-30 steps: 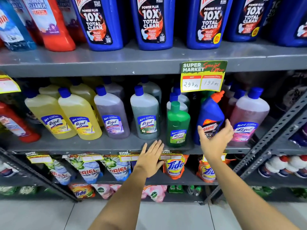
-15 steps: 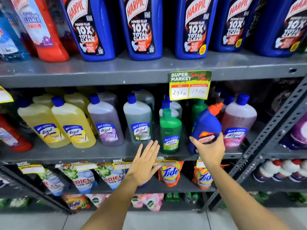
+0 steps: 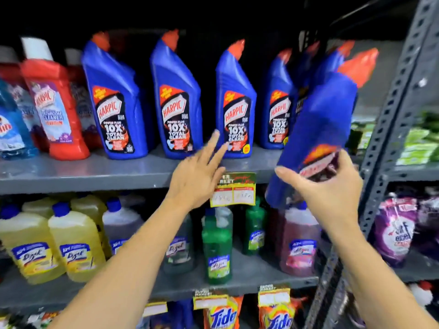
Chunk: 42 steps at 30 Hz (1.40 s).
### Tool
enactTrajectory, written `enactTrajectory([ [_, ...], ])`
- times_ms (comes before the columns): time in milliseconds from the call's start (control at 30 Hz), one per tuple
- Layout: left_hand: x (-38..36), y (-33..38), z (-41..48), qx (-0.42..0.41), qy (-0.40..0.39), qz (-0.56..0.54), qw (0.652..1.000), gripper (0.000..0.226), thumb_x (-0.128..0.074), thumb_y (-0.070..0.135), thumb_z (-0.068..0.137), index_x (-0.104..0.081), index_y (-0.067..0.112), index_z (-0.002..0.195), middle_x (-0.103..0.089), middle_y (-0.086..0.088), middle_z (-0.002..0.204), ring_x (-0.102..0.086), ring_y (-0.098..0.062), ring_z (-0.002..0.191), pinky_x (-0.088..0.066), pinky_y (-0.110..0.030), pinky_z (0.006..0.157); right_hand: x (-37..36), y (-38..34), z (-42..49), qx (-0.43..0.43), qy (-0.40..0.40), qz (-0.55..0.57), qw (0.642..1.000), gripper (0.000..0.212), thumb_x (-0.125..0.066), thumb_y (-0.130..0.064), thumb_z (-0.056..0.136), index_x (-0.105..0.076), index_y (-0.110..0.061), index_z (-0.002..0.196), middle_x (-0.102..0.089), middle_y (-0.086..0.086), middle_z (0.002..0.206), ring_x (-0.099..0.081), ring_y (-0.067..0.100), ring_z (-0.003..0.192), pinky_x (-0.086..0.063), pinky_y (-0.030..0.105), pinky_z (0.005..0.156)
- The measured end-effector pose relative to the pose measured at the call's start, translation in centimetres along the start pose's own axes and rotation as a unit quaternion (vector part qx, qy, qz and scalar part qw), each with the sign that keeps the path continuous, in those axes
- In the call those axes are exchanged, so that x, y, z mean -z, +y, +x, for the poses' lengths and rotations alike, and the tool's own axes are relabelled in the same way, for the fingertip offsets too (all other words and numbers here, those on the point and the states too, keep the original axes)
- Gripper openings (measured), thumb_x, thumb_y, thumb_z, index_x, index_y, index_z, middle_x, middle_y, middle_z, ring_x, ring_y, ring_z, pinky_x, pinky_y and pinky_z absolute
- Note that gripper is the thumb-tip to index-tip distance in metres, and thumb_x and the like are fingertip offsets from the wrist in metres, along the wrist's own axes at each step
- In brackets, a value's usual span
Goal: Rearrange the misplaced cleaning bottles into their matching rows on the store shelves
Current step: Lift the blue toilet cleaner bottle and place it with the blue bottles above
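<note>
My right hand (image 3: 331, 186) grips a blue Harpic bottle (image 3: 320, 119) with an orange cap by its lower part, holding it tilted in front of the upper shelf (image 3: 83, 172) at the right end. A row of matching blue Harpic bottles (image 3: 177, 103) stands on that shelf. My left hand (image 3: 197, 176) is open, fingers spread, at the shelf's front edge below the third blue bottle (image 3: 235, 103). On the middle shelf (image 3: 256, 271) stand yellow (image 3: 76, 245), grey, green (image 3: 217, 245) and pink (image 3: 298, 243) Lizol bottles.
Red Harpic bottles (image 3: 55, 108) and a light blue bottle (image 3: 11, 129) stand at the upper shelf's left. A price tag (image 3: 234, 189) hangs from the shelf edge. A grey perforated upright (image 3: 394, 119) rises at right, purple pouches (image 3: 394, 231) beyond it. Tide packs (image 3: 222, 314) sit below.
My right hand has lifted the blue Harpic bottle from the middle shelf up to the upper shelf's level. My left hand rose to the upper shelf edge. The view tilted upward.
</note>
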<state>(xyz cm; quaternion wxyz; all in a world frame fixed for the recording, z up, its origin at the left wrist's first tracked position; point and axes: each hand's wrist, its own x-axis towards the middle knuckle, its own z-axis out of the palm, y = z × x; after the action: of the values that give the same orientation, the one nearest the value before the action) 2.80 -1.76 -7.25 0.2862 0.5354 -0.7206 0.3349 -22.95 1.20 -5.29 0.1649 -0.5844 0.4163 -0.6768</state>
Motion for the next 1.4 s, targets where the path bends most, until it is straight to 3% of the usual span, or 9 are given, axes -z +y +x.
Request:
enactTrajectory([
  [67, -0.1, 0.3, 0.1, 0.022, -0.026, 0.007, 0.999, 0.050, -0.031, 0.039, 0.098, -0.056, 0.013, 0.132, -0.049, -0.007, 0.145, -0.066, -0.029, 0.096, -0.053, -0.039, 0.071, -0.3, -1.1, 3.3, 0.000, 0.009, -0.017, 1.000, 0.077, -0.084, -0.067, 0.038, -0.061, -0.023, 0.098, -0.072, -0.009, 0.092, -0.068, 0.011, 0.084, -0.056, 0.040, 0.083],
  [167, 0.5, 0.4, -0.1, 0.021, -0.022, -0.004, 1.000, 0.049, -0.029, 0.039, 0.097, -0.067, 0.013, 0.115, -0.069, -0.006, 0.117, -0.068, -0.027, 0.094, -0.053, -0.040, 0.071, -1.2, -1.9, 7.3, -0.019, 0.003, -0.067, 0.998, 0.091, -0.081, -0.075, 0.032, -0.062, -0.024, 0.104, -0.072, -0.009, 0.101, -0.068, 0.015, 0.097, -0.054, 0.043, 0.090],
  [400, 0.7, 0.6, -0.4, 0.050, -0.040, -0.007, 0.998, 0.045, -0.032, 0.039, 0.097, -0.069, 0.019, 0.113, -0.072, -0.001, 0.112, -0.067, -0.022, 0.098, -0.053, -0.039, 0.078, -3.8, -1.5, 11.0, -0.080, -0.051, -0.160, 0.982, 0.094, -0.080, -0.071, 0.045, -0.056, -0.009, 0.110, -0.065, 0.008, 0.112, -0.060, 0.030, 0.106, -0.047, 0.039, 0.084],
  [600, 0.3, 0.5, -0.6, 0.059, -0.046, -0.030, 0.997, 0.046, -0.031, 0.039, 0.098, -0.067, 0.019, 0.118, -0.070, -0.001, 0.117, -0.065, -0.021, 0.108, -0.052, -0.040, 0.088, -4.6, -0.7, 11.1, -0.091, -0.084, -0.211, 0.970, 0.094, -0.075, -0.074, 0.054, -0.047, -0.009, 0.115, -0.064, 0.007, 0.112, -0.060, 0.032, 0.102, -0.048, 0.040, 0.075],
  [667, 0.2, 0.5, -0.6, 0.061, -0.044, -0.027, 0.997, 0.046, -0.030, 0.039, 0.099, -0.067, 0.020, 0.119, -0.070, 0.000, 0.117, -0.065, -0.021, 0.108, -0.052, -0.040, 0.089, -4.7, -0.5, 10.7, -0.099, -0.092, -0.201, 0.970, 0.103, -0.076, -0.073, 0.054, -0.042, -0.008, 0.126, -0.062, 0.008, 0.120, -0.059, 0.033, 0.108, -0.049, 0.042, 0.080],
  [800, 0.1, 0.4, -0.6, 0.060, -0.043, -0.023, 0.997, 0.047, -0.029, 0.039, 0.099, -0.066, 0.021, 0.122, -0.070, 0.000, 0.117, -0.065, -0.022, 0.108, -0.052, -0.040, 0.088, -5.0, 0.6, 9.4, -0.104, -0.120, -0.175, 0.972, 0.145, -0.084, -0.068, 0.044, -0.003, -0.014, 0.153, -0.045, 0.013, 0.146, -0.053, 0.034, 0.125, -0.044, 0.048, 0.104],
  [933, 0.0, 0.5, -0.6, 0.058, -0.042, -0.012, 0.997, 0.047, -0.030, 0.039, 0.099, -0.067, 0.020, 0.121, -0.070, -0.001, 0.116, -0.065, -0.022, 0.107, -0.052, -0.040, 0.087, -5.0, 1.6, 8.7, -0.104, -0.129, -0.205, 0.965, 0.132, -0.090, -0.043, 0.060, -0.003, -0.009, 0.154, -0.036, 0.013, 0.153, -0.040, 0.032, 0.136, -0.040, 0.044, 0.103],
  [1067, -0.4, 0.4, -0.6, 0.054, -0.033, -0.009, 0.998, 0.047, -0.030, 0.038, 0.099, -0.067, 0.018, 0.119, -0.071, -0.002, 0.115, -0.066, -0.023, 0.105, -0.053, -0.039, 0.086, -5.5, 1.9, 9.4, -0.108, -0.118, -0.217, 0.963, 0.129, -0.091, -0.047, 0.053, -0.015, -0.010, 0.151, -0.043, 0.012, 0.146, -0.047, 0.033, 0.130, -0.044, 0.045, 0.098],
  [1400, -0.5, 0.3, -0.6, 0.049, -0.021, -0.012, 0.999, 0.045, -0.032, 0.037, 0.098, -0.069, 0.017, 0.117, -0.071, -0.003, 0.114, -0.067, -0.023, 0.104, -0.054, -0.039, 0.086, -7.2, 2.9, 10.1, -0.105, -0.090, -0.235, 0.962, 0.124, -0.089, -0.050, 0.056, -0.016, -0.013, 0.149, -0.043, 0.012, 0.145, -0.051, 0.038, 0.125, -0.047, 0.048, 0.093],
])
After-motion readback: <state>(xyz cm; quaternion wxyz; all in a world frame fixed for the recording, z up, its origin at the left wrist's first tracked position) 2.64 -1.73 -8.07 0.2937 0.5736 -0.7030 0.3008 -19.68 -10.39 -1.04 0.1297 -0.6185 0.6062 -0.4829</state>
